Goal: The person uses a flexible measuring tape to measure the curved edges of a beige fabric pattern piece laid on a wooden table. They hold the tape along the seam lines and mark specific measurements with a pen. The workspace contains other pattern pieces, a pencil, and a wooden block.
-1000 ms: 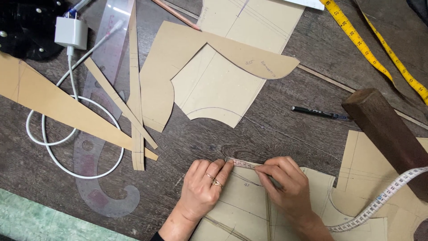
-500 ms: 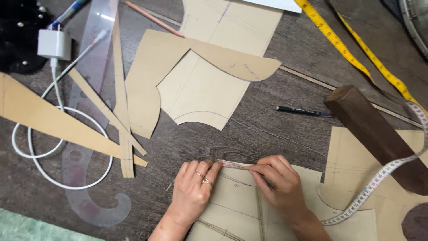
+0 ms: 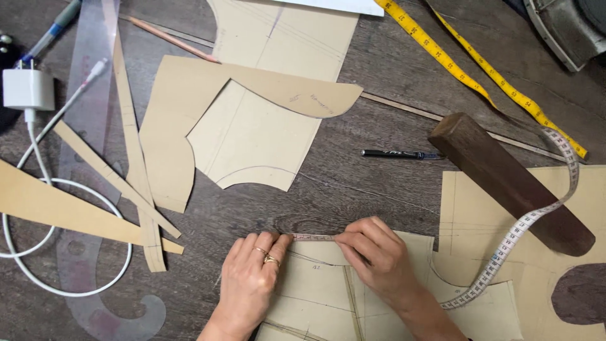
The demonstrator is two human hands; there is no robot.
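Wrists cut off by the lower edge, the left hand [image 3: 249, 284] and right hand [image 3: 377, 256] pinch a white measuring tape [image 3: 314, 237] taut along the tan pattern piece [image 3: 328, 284], its fingertip ends hidden.

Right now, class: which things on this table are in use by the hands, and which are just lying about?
In use: left hand, right hand, white tape, pattern piece.

Lying about: yellow tape, wooden block, pen, charger, pencil, curve ruler.
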